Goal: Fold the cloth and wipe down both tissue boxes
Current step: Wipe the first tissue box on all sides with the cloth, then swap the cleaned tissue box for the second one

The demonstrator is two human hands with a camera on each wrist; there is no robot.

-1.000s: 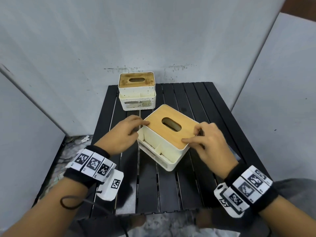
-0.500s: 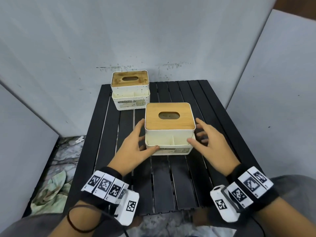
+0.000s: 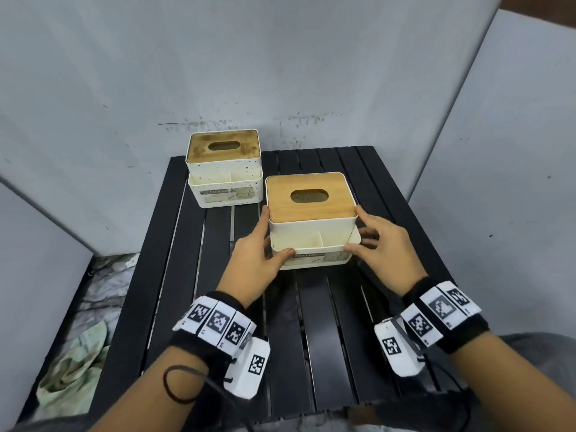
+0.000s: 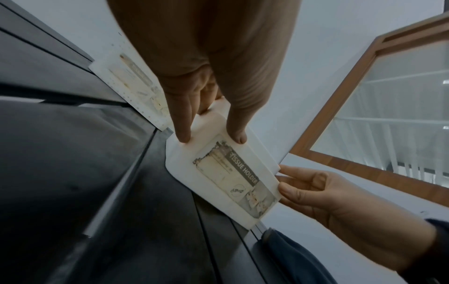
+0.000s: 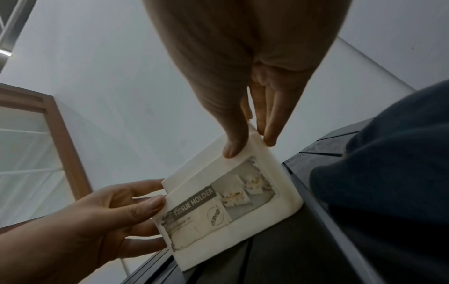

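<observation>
The near tissue box (image 3: pixel 311 235), white with a clean bamboo lid, stands square on the black slatted table (image 3: pixel 314 338). My left hand (image 3: pixel 265 244) holds its left front corner, thumb on the labelled front and fingers along the side. On the opposite corner my right hand (image 3: pixel 374 241) grips the same way. The wrist views show the box's "TISSUE HOLDER" label (image 4: pixel 233 178) (image 5: pixel 226 207) between both thumbs. The far tissue box (image 3: pixel 223 169), speckled with a stained lid, sits at the back left. A crumpled pale green cloth (image 3: pixel 74 366) lies on the floor left of the table.
Grey wall panels (image 3: pixel 280 73) close in the table at the back and on both sides. The far box stands close behind and left of the near one. A dark-clothed knee (image 5: pixel 388 173) is near the table's front right.
The near box has turned from a skewed, tilted pose to square with its label facing me. Both hands have shifted from its lid edges down to its front corners.
</observation>
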